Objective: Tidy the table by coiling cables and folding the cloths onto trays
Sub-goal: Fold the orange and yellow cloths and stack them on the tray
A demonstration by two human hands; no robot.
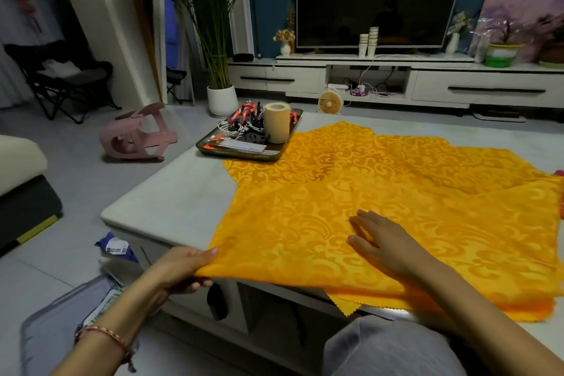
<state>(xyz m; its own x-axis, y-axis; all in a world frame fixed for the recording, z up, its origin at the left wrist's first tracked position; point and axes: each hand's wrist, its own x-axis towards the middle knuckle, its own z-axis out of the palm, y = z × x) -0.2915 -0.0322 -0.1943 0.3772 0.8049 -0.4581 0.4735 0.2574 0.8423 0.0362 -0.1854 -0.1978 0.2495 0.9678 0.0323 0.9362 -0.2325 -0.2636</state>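
Several yellow patterned cloths [351, 180] lie overlapping across the pale table [171, 201]. The nearest cloth [290, 235] hangs a little over the front edge. My left hand [180, 268] pinches its near left corner, thumb on top and fingers underneath. My right hand [381, 241] lies flat on the same cloth with straight fingers, pressing it down. A dark tray [213, 151] at the table's far left holds coiled white cables [230, 128], red and black items and a tan paper roll [276, 122].
A pink stool [137, 137] lies tipped on the floor left of the table. A potted palm [221, 99], a small yellow fan [329, 102] and a TV stand [457, 85] are beyond. A sofa edge [21, 162] is at left. My knee [390, 348] is below the table edge.
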